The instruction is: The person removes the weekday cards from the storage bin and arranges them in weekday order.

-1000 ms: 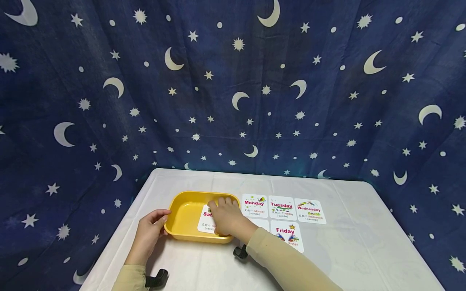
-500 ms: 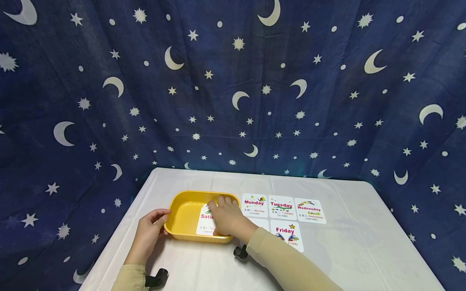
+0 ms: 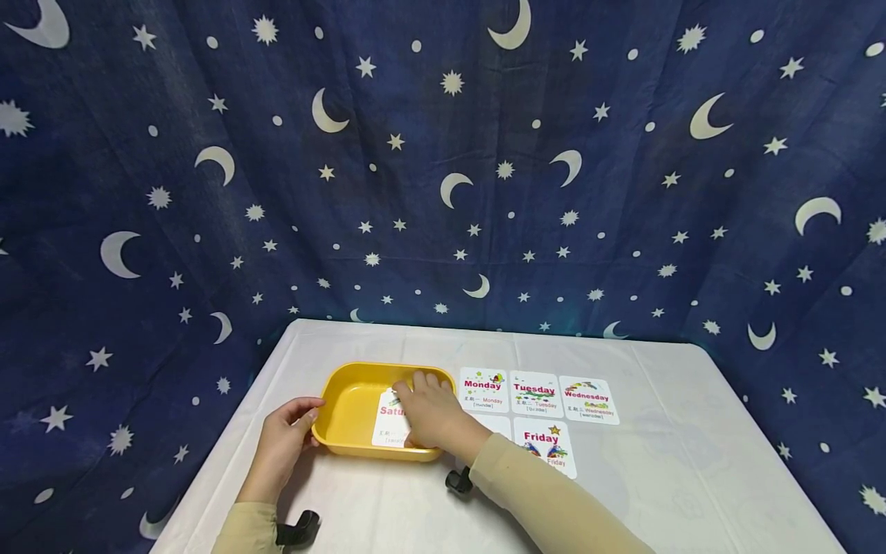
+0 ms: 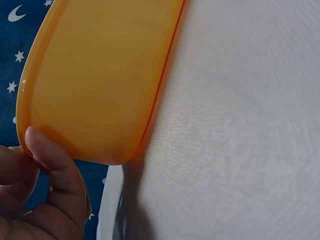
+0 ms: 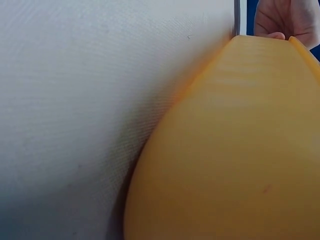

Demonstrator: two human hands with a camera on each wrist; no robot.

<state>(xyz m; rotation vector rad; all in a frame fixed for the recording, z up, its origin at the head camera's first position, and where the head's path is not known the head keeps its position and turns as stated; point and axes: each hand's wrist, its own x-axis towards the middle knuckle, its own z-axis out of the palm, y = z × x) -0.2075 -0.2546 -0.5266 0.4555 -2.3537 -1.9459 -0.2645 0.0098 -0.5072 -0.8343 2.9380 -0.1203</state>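
Observation:
A yellow plastic tray (image 3: pixel 346 419) sits at the left of the white table. My left hand (image 3: pixel 280 440) pinches its left end; in the left wrist view the thumb (image 4: pixel 52 155) lies over the rim of the tray (image 4: pixel 105 85). Inside the tray's right half, my right hand (image 3: pixel 432 415) grips a white Saturday card (image 3: pixel 389 432) by its right part. Fingers cover the end of the printed word. Only the tray's outer wall (image 5: pixel 225 150) and part of the left hand (image 5: pixel 287 20) show in the right wrist view; the right hand is out of that frame.
Right of the tray lie cards for Monday (image 3: pixel 482 391), Tuesday (image 3: pixel 536 395) and Wednesday (image 3: pixel 588 400) in a row. Below them are a Friday card (image 3: pixel 544 446) and a card (image 3: pixel 495 425) mostly hidden by the right arm. A starry blue curtain (image 3: pixel 388 192) hangs behind the table.
The Saturday card has shifted slightly left in the right hand and caught more glare, with its print paler. The left hand and the tray have stayed in place.

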